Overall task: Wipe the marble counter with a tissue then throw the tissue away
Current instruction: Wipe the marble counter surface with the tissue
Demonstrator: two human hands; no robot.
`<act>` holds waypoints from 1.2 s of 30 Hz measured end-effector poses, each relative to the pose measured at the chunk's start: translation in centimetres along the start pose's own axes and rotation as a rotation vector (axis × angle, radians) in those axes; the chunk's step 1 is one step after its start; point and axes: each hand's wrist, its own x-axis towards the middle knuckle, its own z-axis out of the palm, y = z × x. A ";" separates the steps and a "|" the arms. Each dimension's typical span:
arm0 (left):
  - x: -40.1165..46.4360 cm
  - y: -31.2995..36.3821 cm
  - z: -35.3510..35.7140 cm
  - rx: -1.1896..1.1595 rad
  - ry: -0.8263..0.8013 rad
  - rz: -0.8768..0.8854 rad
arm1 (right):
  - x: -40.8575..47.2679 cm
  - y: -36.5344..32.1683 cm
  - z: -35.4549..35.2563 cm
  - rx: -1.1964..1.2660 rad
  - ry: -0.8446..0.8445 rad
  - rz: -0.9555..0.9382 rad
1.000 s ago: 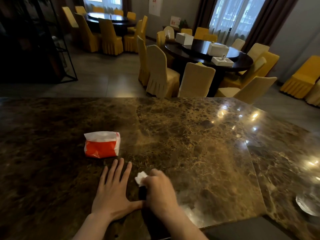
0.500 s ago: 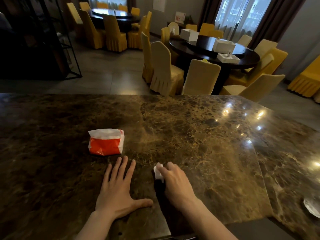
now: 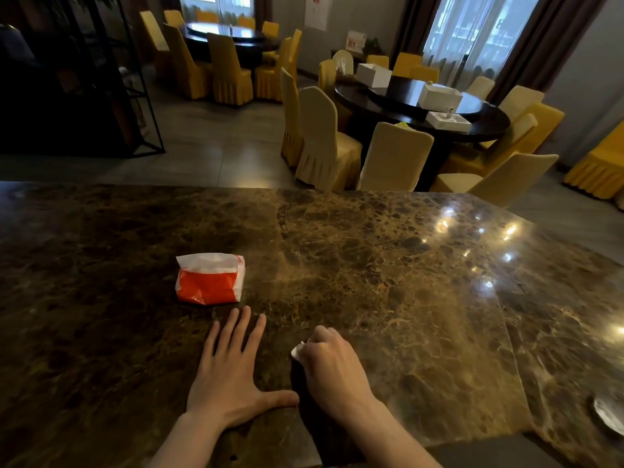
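R hand [image 3: 332, 366] w/ tissue [image 3: 297, 351] back nearer, fingers clenched; L hand [image 3: 229, 376] flat, pack [image 3: 210, 278] beyond.

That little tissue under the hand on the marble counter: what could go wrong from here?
The tissue is bunched small under the right hand, so bare fingers may smear the marble counter rather than clean it. The tissue pack lies close beyond the flat left hand; a wide sweep could knock it. No bin shows in this view, so throwing the tissue away may mean searching.

Glossy veined marble counter [image 3: 371, 282], crinkly plastic tissue pack [image 3: 210, 279]
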 end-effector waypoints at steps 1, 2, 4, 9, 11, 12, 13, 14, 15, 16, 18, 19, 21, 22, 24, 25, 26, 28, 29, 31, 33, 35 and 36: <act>0.0 0.0 0.0 0.003 0.000 -0.001 | -0.3 0.0 -0.3 0.028 -0.020 0.007; 0.0 0.0 -0.1 0.004 0.001 -0.004 | -0.5 -0.1 -0.7 0.063 -0.033 0.030; 0.1 0.0 -0.1 0.008 0.007 -0.003 | -0.6 -0.2 -1.2 0.093 -0.048 0.038; 0.0 -0.1 0.0 0.015 0.018 0.001 | -1.2 -1.0 -0.7 0.025 -0.091 -0.061; 0.0 -0.2 0.0 0.000 0.026 0.007 | -2.0 0.8 -1.1 0.033 -0.074 0.002; 0.0 -0.2 -0.1 -0.004 0.029 0.006 | -2.3 2.2 -1.6 0.027 -0.040 0.078; 0.0 -0.2 0.0 -0.006 0.031 0.006 | -2.6 3.8 -2.3 0.022 0.011 0.179; 0.0 -0.2 0.0 -0.008 0.036 0.009 | -2.8 5.7 -3.2 0.030 0.077 0.291; 0.0 -0.1 0.0 -0.014 0.047 0.011 | -2.8 7.4 -4.2 0.043 0.149 0.395; 0.0 -0.2 0.0 -0.020 0.056 0.013 | -2.8 8.7 -5.0 0.059 0.214 0.484; 0.0 -0.2 0.0 -0.020 0.049 0.013 | -2.1 8.9 -5.0 0.049 0.286 0.589; 0.0 -0.1 0.1 -0.021 0.047 0.012 | -1.8 8.0 -4.2 0.046 0.297 0.587; 0.0 -0.1 0.1 -0.026 0.054 0.007 | -1.4 4.6 -2.1 0.068 0.284 0.494; 0.1 -0.1 0.0 -0.017 0.049 0.006 | -1.2 2.9 -1.1 0.082 0.255 0.437; 0.1 -0.2 0.1 0.007 0.029 0.008 | -1.0 0.3 0.7 0.106 0.194 0.301; 0.1 -0.2 0.1 0.011 0.032 0.005 | -1.1 -0.4 1.1 0.109 0.169 0.230; 0.2 -0.2 0.0 0.012 0.037 0.004 | -1.1 -0.5 1.0 0.091 0.129 0.164; 0.3 -0.2 0.0 0.012 0.040 0.010 | -1.8 0.6 0.3 0.036 0.055 0.060; 0.3 -0.2 0.0 0.009 0.039 0.014 | -2.2 1.6 -0.2 0.024 0.051 0.059; 0.1 -0.2 0.0 -0.003 0.040 0.016 | -3.2 4.4 -1.8 0.017 0.108 0.204; 0.1 -0.1 0.0 -0.004 0.045 0.016 | -3.7 7.7 -3.7 -0.009 0.202 0.408; 0.0 -0.2 -0.1 0.011 0.036 0.020 | -4.0 9.9 -4.8 -0.017 0.266 0.573; 0.0 -0.2 -0.1 0.014 0.035 0.016 | -3.9 9.9 -4.9 -0.026 0.289 0.617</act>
